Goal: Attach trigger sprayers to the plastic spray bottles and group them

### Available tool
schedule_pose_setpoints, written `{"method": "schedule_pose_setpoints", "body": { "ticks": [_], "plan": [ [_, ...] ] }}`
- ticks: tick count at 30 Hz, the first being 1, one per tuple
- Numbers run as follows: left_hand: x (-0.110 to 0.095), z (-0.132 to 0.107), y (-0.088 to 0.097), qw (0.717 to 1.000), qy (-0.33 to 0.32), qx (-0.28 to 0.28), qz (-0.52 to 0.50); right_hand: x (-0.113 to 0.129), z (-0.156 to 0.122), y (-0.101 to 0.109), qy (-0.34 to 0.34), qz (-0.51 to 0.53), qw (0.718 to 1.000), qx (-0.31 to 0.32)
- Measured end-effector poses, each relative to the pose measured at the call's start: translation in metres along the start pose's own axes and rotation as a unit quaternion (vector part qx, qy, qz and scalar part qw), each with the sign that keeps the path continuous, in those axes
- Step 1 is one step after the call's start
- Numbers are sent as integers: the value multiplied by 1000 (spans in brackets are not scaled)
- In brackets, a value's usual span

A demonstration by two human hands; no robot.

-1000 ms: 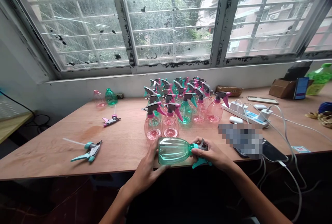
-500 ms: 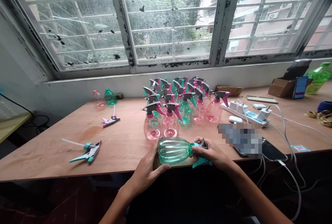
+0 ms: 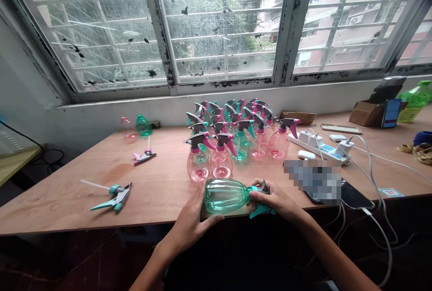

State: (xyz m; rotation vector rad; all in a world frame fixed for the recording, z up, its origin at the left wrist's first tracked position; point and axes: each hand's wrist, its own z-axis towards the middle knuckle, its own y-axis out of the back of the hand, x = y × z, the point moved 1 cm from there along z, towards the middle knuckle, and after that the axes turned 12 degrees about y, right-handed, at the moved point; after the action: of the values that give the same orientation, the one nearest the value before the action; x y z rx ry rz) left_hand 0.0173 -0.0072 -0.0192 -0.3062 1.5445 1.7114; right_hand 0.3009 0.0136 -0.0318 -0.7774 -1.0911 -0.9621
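A clear green spray bottle lies sideways at the table's front edge, its base to the left and its grey-and-teal spray head to the right. My left hand cups the base, thumb below and fingers behind it, partly hidden. The fingers of my right hand are closed around the neck and collar. Just beyond stand several assembled spray bottles with pink or green bodies, the nearest a pink spray bottle. To the left lie a loose teal spray head with its tube and a pink spray head.
A pink bottle and a green bottle without spray heads stand at the back left. On the right are a power strip with cables, a dark phone and a cardboard box. The window wall borders the table's back.
The green bottle has shifted and turned very slightly in my hands. Both hands keep their hold, and everything else on the table stays put.
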Motion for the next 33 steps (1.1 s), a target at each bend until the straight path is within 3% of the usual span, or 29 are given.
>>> {"method": "schedule_pose_setpoints", "body": {
  "ticks": [8, 12, 20, 28, 33],
  "plan": [
    [7, -1, -8, 999, -15, -45, 5, 1, 1, 0, 5, -15, 1000, 11],
    [5, -1, -6, 999, -11, -40, 26, 2, 0, -1, 7, -15, 1000, 13],
    [11, 1, -12, 995, -62, -76, 32, 1, 0, 0, 6, -17, 1000, 14],
    [10, -5, -7, 998, -1, -58, 19, 3, -1, -1, 4, -13, 1000, 8],
    [8, -3, -5, 999, -21, -44, 11, 4, 0, -1, 4, -9, 1000, -3]
  ]
}}
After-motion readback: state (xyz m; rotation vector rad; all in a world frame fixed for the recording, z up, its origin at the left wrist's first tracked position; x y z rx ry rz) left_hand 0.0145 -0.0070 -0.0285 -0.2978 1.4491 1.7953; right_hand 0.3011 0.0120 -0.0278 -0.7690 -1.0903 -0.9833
